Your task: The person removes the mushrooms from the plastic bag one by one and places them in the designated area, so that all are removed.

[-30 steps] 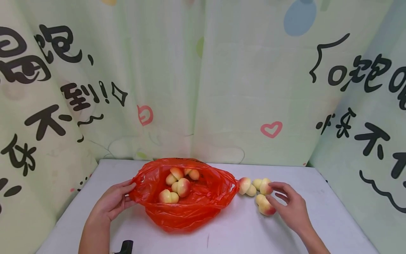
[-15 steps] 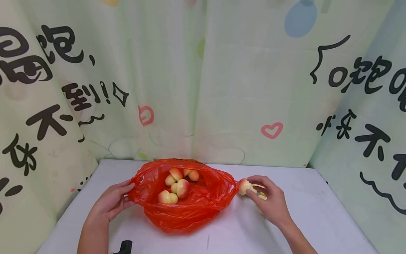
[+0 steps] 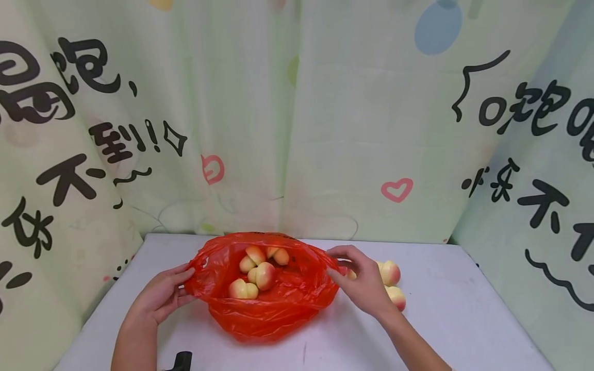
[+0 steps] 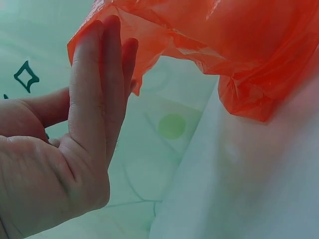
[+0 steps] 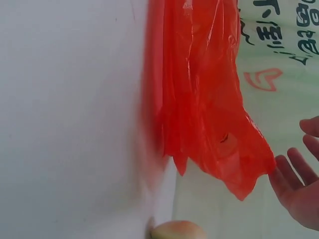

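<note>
As straight, close-set fingers of the left hand [image 3: 162, 293] pinch the left rim of the red plastic bag [image 3: 264, 322], those of the right hand [image 3: 364, 283] stand apart at its right rim; both forearms [image 3: 136, 340] slant inward over the white table [image 3: 352, 342] beneath it.

Finish check: thin glossy plastic against matt surroundings.
Red bag [image 3: 271, 319] = thin plastic film, crinkled, glossy highlights along the creases, translucent where fingers [image 4: 85, 94] show through at left; two-lobed pieces [image 3: 265, 275] inside and at right look smooth with a soft sheen, material unclear; tabletop [image 3: 464, 304] smooth, matt; far curtain [image 3: 343, 129] looks like printed cloth, matt, soft vertical folds; near-left black object [image 3: 182, 360] smooth, material unclear.
</note>
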Action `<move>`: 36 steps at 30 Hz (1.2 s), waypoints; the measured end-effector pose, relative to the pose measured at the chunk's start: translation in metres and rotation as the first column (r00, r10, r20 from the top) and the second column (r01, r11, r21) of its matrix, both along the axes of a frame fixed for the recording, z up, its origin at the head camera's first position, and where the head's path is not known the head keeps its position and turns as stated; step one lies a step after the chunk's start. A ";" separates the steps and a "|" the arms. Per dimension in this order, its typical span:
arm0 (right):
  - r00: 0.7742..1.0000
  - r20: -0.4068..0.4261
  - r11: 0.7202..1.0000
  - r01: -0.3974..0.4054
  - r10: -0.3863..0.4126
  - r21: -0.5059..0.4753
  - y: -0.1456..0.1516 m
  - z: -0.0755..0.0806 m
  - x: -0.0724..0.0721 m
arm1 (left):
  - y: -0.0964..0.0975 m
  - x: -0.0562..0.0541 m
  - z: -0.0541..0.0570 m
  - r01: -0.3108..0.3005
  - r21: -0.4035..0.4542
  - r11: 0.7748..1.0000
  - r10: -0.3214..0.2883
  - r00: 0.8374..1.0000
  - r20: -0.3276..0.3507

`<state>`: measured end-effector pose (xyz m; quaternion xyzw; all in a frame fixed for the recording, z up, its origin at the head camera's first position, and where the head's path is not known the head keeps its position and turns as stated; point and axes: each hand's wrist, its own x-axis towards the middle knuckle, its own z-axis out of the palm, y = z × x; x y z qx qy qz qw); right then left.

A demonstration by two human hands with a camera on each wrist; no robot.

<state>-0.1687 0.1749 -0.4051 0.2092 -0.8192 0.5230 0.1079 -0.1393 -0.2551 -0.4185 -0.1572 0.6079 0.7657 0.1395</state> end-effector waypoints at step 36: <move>0.947 0.240 0.923 -0.277 0.215 0.267 -0.069 -0.008 -0.045 | 0.003 0.000 0.001 0.012 0.006 1.000 -0.012 1.000 0.015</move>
